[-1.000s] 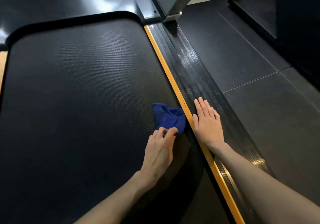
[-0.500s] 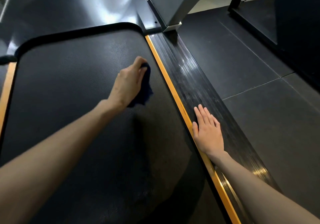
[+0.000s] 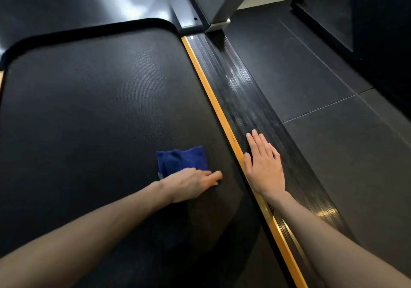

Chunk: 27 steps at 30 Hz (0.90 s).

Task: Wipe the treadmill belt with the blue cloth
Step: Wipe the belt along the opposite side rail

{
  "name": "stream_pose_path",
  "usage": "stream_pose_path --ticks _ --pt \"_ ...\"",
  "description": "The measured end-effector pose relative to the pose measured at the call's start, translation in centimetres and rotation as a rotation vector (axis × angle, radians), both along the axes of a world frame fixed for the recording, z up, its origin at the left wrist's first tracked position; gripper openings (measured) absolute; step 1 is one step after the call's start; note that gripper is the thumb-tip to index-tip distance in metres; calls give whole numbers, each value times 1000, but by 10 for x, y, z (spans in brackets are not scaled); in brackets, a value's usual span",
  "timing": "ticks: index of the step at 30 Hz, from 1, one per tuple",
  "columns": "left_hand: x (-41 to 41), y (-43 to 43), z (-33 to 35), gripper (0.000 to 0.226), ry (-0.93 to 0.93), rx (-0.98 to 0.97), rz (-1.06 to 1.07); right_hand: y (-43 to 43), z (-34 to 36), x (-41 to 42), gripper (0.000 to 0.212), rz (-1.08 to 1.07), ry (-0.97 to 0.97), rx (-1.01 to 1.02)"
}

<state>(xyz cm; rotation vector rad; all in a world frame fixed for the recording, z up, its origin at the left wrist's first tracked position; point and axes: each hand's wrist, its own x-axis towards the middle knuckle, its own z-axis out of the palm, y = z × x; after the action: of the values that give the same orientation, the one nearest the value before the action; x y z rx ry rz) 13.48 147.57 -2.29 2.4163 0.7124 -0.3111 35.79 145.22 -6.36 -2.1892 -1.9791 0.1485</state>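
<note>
Head view, blue cloth (image 3: 181,160) under left fingers (image 3: 214,175)

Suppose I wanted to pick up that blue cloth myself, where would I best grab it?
Pinch the far rumpled edge of the blue cloth, coming from above and beyond. Its near part lies under the left hand, pressed flat to the treadmill belt; only the far fold is free.

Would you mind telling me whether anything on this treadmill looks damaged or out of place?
Only a small dark mark on the orange strip near the right hand, possibly a scuff. The blue cloth lies on the belt under the left hand.
</note>
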Motion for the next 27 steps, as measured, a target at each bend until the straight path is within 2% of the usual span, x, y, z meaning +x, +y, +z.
stream_pose_path --ticks 4,6,10,12,14,16,20,23,27 --pt "-14 47 9 31 -66 245 141 0 1 0 53 -10 5 3" --pt "-27 71 6 34 -5 353 199 0 1 -1 53 -12 5 4" --pt "-36 83 -9 45 59 698 160 0 2 -1 54 -16 14 -5" --pt "-36 76 -9 39 -41 764 158 -1 3 -1 53 -17 20 0" --pt "-42 68 -9 37 -153 690 -14 -1 3 -1 52 -17 20 5" --pt "-55 58 -12 46 -120 542 -189 -1 2 -2 52 -15 16 6" --pt "-90 49 -24 64 -26 471 -197 -1 3 -2 53 -17 19 2" --pt "-98 51 -25 75 -26 267 -143 -1 4 -2 53 -15 23 -7" --pt "-99 65 -14 87 55 189 -271 0 3 -2 54 -14 24 -15"
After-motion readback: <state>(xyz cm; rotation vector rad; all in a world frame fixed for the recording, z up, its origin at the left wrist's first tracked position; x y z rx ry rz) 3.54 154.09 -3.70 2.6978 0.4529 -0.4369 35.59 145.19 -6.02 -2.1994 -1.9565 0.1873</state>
